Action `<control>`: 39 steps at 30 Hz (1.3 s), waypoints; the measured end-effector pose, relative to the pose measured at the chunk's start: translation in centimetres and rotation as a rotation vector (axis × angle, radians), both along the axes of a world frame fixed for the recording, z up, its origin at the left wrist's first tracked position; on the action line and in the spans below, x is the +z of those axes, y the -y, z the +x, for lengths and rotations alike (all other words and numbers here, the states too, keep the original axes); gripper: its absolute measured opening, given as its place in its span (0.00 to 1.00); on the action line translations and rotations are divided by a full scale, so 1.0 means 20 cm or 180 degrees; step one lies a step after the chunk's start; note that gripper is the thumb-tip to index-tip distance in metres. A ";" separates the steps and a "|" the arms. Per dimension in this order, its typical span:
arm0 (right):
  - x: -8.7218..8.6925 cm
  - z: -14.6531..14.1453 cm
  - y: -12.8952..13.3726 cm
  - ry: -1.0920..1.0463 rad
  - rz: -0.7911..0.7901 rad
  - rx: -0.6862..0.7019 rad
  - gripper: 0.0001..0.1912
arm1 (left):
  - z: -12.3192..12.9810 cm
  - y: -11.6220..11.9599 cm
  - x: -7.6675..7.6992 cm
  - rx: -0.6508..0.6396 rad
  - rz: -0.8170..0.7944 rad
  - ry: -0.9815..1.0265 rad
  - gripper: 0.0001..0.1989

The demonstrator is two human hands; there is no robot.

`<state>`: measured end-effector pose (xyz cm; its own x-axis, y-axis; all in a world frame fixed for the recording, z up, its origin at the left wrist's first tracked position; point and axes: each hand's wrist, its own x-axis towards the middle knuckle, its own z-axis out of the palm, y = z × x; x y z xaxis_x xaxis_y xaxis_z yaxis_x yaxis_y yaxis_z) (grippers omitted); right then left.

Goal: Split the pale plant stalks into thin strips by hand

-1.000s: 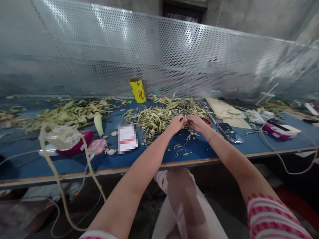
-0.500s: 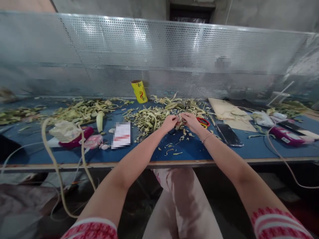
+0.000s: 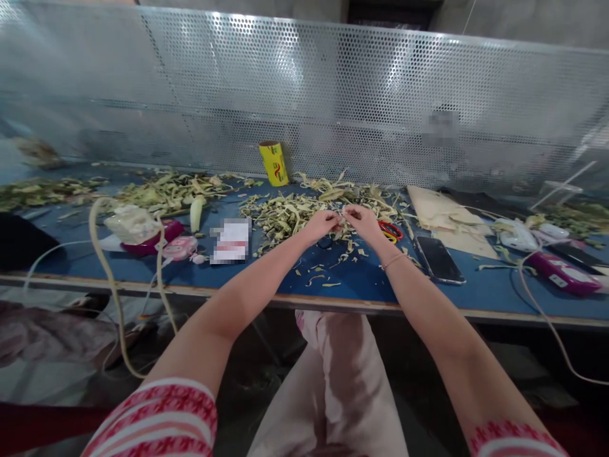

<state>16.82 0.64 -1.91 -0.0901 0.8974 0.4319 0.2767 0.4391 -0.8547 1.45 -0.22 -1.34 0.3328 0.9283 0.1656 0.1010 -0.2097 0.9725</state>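
My left hand (image 3: 322,226) and my right hand (image 3: 361,221) meet over the near edge of a heap of pale green plant strips (image 3: 280,219). The fingers of both are closed in a pinch. Something small and pale shows between the fingertips, too small and too covered to name. Just right of my right hand lie red and yellow loops (image 3: 391,231), like handles. Below my fingers, small scraps (image 3: 328,284) are scattered on the blue tabletop (image 3: 285,285).
A yellow tube (image 3: 275,164) stands against the perforated metal screen (image 3: 314,95). On the right are a phone (image 3: 438,259), cardboard (image 3: 447,222) and a purple device (image 3: 561,273). Leftward lie a white card (image 3: 232,241), a pale husk (image 3: 196,212), a pink item (image 3: 179,248) and a looped hose (image 3: 102,254).
The view has tilted and shifted slightly, so the table sits higher in the picture. Both hands remain together over the heap, with a slightly wider gap between them.
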 end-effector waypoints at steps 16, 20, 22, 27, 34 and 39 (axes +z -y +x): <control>0.01 0.00 0.02 0.0455 0.0473 0.0040 0.08 | -0.02 -0.03 0.01 0.0064 -0.0020 -0.0072 0.09; 0.01 0.00 0.02 0.0370 0.0445 0.0066 0.06 | -0.01 0.00 0.04 0.0130 -0.0018 -0.0109 0.09; 0.02 0.00 0.02 0.0366 0.0502 0.0048 0.06 | 0.00 0.00 0.04 0.0103 -0.0029 -0.0107 0.09; 0.01 -0.01 0.01 0.0299 0.0417 -0.0005 0.05 | -0.01 -0.02 0.02 0.0031 -0.0013 -0.0123 0.09; 0.02 0.00 0.02 0.0298 0.0292 0.0209 0.09 | -0.02 -0.05 0.00 -0.0058 -0.0035 -0.0095 0.06; 0.02 0.00 0.03 0.0137 0.0132 0.0220 0.12 | -0.03 -0.07 -0.02 -0.0134 0.0136 -0.0169 0.05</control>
<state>16.78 0.13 -1.46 -0.1704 0.8699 0.4629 0.2807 0.4932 -0.8234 0.77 1.23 -1.82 0.3809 0.9057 0.1859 0.1424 -0.2561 0.9561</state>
